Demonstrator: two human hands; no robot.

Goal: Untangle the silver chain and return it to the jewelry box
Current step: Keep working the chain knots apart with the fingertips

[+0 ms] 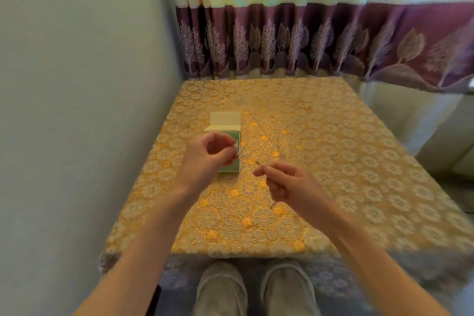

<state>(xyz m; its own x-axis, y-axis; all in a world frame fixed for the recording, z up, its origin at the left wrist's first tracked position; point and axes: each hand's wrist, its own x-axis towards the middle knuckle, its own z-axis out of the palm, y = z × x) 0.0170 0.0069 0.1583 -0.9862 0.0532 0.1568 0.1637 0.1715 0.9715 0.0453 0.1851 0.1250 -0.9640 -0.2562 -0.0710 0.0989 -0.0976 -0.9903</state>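
Note:
A pale green jewelry box stands on the table left of centre, its cream lid folded open toward the far side. My left hand hovers in front of the box with fingers curled, and whether it pinches anything is unclear. To the right of the box, my right hand pinches a thin silver chain between thumb and forefinger. A short end sticks out up-left of the fingertips. The rest hangs down below the hand toward the tablecloth.
A gold floral lace cloth covers the table. A pale wall runs close along the left edge, and purple-bordered curtains hang behind the far edge. My two grey slippers show below the near edge.

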